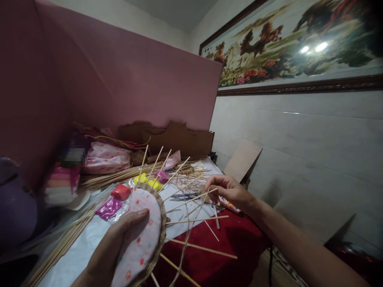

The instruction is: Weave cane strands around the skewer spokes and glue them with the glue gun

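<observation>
My left hand (115, 239) grips a round, flat basket base (139, 243) covered in pink cloth with small red prints, its thumb pressed on the cloth. A braided twine rim (163, 217) edges it. Thin wooden sticks (206, 249) fan outward from that rim. My right hand (226, 189) is closed in a pinch near the stick tips, on the right. A strand of twine (186, 235) crosses the sticks and appears to run up to those pinched fingers. The fingers of my left hand behind the base are mostly hidden.
Scissors (182, 197) lie on white paper beyond the sticks. Red (121, 192), purple and yellow packets sit left of them. Bundled sticks (104, 178), pink cloth (106, 157) and torn cardboard (185, 139) are behind. Red cloth (236, 235) covers the near right side.
</observation>
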Demonstrator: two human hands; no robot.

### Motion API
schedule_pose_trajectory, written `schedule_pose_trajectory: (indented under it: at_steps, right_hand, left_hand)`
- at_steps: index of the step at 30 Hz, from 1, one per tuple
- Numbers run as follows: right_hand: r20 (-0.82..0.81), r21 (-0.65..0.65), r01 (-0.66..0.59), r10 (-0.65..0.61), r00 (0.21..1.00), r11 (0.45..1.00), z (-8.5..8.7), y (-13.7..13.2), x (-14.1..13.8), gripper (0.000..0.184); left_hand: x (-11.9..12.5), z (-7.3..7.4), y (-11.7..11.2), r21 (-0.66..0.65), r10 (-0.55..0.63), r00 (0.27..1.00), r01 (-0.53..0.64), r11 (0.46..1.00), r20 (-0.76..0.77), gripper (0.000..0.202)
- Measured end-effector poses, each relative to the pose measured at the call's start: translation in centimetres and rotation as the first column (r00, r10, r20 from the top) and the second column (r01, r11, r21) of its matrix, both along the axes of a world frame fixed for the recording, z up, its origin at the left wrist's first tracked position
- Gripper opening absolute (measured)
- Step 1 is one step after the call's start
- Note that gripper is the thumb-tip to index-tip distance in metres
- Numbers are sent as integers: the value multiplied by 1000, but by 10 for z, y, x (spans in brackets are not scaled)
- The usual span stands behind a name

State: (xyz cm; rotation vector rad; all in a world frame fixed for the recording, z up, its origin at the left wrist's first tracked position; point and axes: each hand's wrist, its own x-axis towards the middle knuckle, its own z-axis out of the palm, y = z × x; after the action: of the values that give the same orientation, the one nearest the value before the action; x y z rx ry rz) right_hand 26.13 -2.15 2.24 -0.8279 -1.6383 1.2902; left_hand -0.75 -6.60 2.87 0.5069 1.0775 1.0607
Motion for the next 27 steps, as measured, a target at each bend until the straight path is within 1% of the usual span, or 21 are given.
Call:
schedule_pose_trajectory:
  at_steps: [2, 3, 7, 10, 13, 18, 22, 26, 27]
  right_hand:
    - [8, -1, 26, -26, 1000, 1000, 0, 1, -1, 18]
    - [-5, -16, 33, -33, 999, 999, 0, 1, -2, 17]
    - [-124, -139, 42, -60, 991, 989, -5, 0, -16, 18]
    - [-188, -186, 29, -64, 980, 982, -9, -2, -28, 21]
    - [-212, -197, 17, -60, 975, 980, -12, -3, -37, 25]
    - [-176, -221, 43, -83, 981, 974, -14, -4, -46, 28]
    - [-167, -220, 71, -110, 980, 973, -13, -7, -52, 27]
    - [-179, -217, 86, -126, 976, 972, -17, -7, -55, 27]
    - [-184, -213, 93, -133, 974, 973, -18, -7, -55, 27]
  left_hand:
    - [-1, -2, 1, -3, -46, 999, 46, 999, 22, 17]
    - [-1, -2, 1, 2, -51, 998, 51, 999, 26, 18]
    - [-2, -1, 1, 21, -38, 999, 39, 999, -13, 20]
    - [-2, 0, 0, 27, -70, 998, 70, 997, -3, 21]
    - [-3, 0, 0, 9, -102, 995, 102, 995, 2, 20]
    - [-4, -2, -2, -5, -55, 997, 55, 998, 46, 8]
    - [-4, -5, -1, 27, -62, 998, 61, 998, 31, 3]
    - [-7, -11, 2, 41, -10, 1000, 10, 999, 7, 7]
    - [-7, -11, 2, 30, -23, 1000, 22, 999, 12, 8]
